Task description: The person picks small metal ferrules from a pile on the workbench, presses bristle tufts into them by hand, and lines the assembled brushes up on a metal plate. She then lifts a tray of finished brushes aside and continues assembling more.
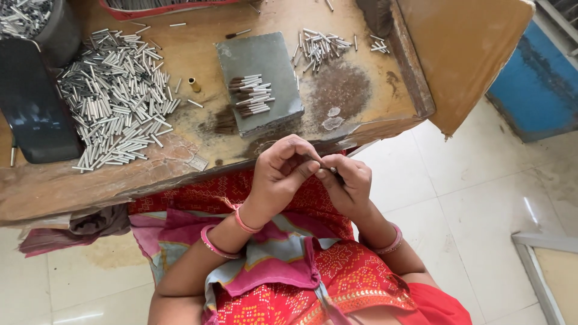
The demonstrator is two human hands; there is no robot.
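Below the wooden table's (72,186) near edge, left hand (278,174) and right hand (348,183) together pinch a small brush piece (328,169).

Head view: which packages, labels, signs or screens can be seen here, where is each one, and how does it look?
Dark screen-like slab: left edge of the wooden table, flat, rounded rectangle, black, unlit.
Cardboard box: right end of the table, brown, plain.
Red tray: top edge, only its rim shows.
No labels or signs show. Left hand and right hand pinch a small metal piece.
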